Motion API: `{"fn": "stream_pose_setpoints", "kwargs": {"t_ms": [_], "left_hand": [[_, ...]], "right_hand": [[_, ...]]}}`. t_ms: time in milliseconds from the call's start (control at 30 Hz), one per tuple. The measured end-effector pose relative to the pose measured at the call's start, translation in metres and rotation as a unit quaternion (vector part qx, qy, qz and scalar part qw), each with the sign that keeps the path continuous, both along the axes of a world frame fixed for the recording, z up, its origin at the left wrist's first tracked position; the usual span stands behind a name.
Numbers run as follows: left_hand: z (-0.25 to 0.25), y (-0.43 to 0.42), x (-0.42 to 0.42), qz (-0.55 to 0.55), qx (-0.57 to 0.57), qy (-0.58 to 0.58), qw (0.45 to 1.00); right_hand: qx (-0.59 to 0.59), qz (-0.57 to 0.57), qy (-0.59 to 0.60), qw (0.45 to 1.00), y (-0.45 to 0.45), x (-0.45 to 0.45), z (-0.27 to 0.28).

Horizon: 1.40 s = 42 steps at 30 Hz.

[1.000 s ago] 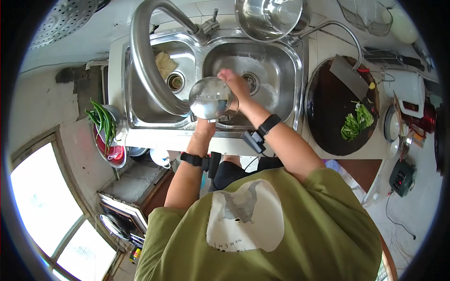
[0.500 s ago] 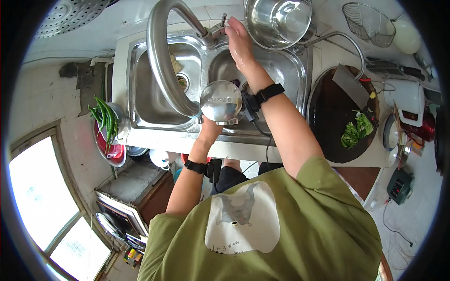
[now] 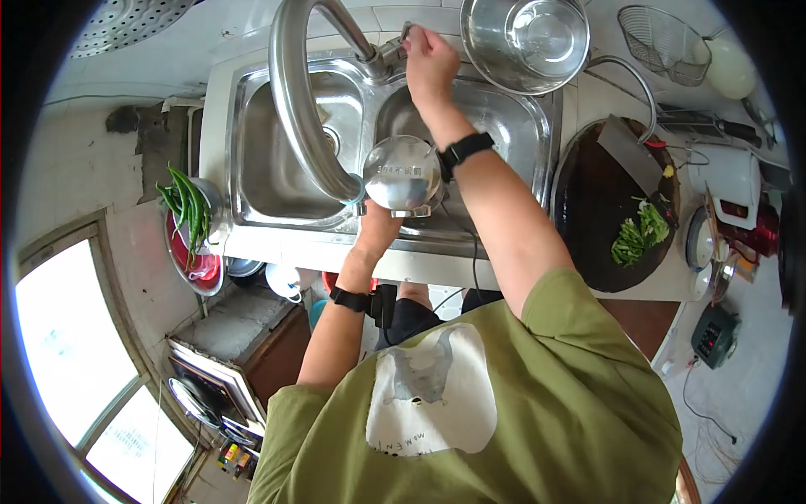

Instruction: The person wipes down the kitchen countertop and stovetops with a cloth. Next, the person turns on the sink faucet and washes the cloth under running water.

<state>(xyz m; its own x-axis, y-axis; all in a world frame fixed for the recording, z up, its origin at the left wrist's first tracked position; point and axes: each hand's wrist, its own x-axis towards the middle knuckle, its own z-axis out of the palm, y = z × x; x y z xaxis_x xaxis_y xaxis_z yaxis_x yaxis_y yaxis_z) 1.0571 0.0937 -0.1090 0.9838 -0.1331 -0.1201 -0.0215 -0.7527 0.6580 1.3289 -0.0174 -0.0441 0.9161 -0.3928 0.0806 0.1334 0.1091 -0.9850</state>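
Note:
My right hand (image 3: 431,65) is closed at the tap lever (image 3: 406,32), behind the sink's divider. Beside the end of the curved tap spout (image 3: 306,126) hangs a round, shiny stainless-steel vessel (image 3: 403,172), with its lettered face turned up towards me. My left hand (image 3: 380,225) is at its near underside, closed on it as far as I can see. The vessel hides most of those fingers. Both hands are over the double steel sink (image 3: 277,202).
A large steel pot (image 3: 525,42) stands behind the right basin. On the right, a round dark chopping board (image 3: 588,227) carries a cleaver (image 3: 630,155) and chopped greens (image 3: 640,233). Long green peppers (image 3: 191,210) lie at the left edge. A wire strainer (image 3: 663,46) sits at the back right.
My right hand has gone from stretched fingers beside the tap lever to fingers curled at it. The view has shifted slightly. My left hand stays at the steel vessel.

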Motion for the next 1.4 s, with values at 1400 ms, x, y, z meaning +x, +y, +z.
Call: {"fn": "stream_pose_setpoints", "kwargs": {"t_ms": [1400], "left_hand": [[0.024,0.008,0.021,0.160,-0.253,-0.005,0.954]], "right_hand": [[-0.197,0.289,0.208,0.914,-0.068,-0.176,-0.031]]}}
